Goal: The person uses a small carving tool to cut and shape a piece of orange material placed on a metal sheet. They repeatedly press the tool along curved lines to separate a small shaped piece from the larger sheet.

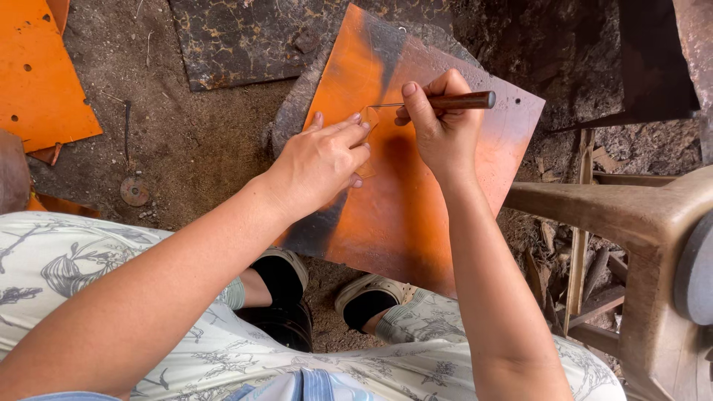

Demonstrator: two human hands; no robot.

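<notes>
Right hand (443, 126) grips a wooden-handled scriber (445, 101); left hand (321, 163) presses flat on the smooth orange sheet (416, 200).

Rough, informal metal workshop, at ground level: bare dirt floor (200, 141) strewn with debris, orange-coated metal sheets (41, 74) with punched holes, a dark corroded plate (245, 41), scrap wood offcuts (579, 260), a worn wooden frame (639, 223) alongside.

Soft even daylight, sharp focus, faint shadows
</notes>
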